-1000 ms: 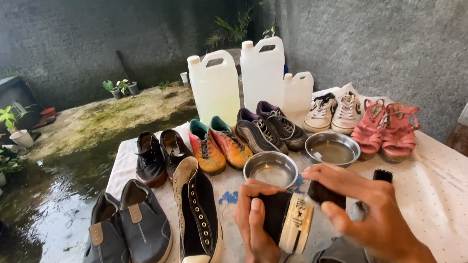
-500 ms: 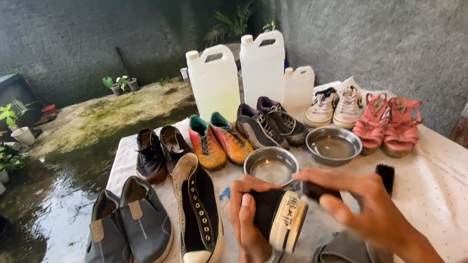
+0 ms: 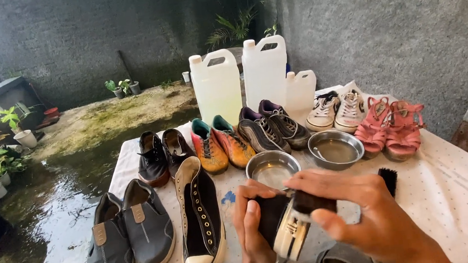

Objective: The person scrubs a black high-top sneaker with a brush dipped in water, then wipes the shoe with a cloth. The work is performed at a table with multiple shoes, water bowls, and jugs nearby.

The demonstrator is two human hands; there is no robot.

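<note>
On the cloth-covered table (image 3: 461, 186), past the grey slip-ons (image 3: 131, 234), I note my left hand (image 3: 250, 236) clamped around a black sneaker (image 3: 280, 228) held above the near edge, right hand (image 3: 363, 216) pinching a small brush (image 3: 312, 202) against its white sole. Judged: scrubbing underway; further strokes need steady grip.

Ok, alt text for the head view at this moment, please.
The left hand holds a black sneaker sole-up while the right hand presses a small brush to it, over a white-clothed table. Behind stand two steel bowls, rows of paired shoes and three plastic jugs.
</note>
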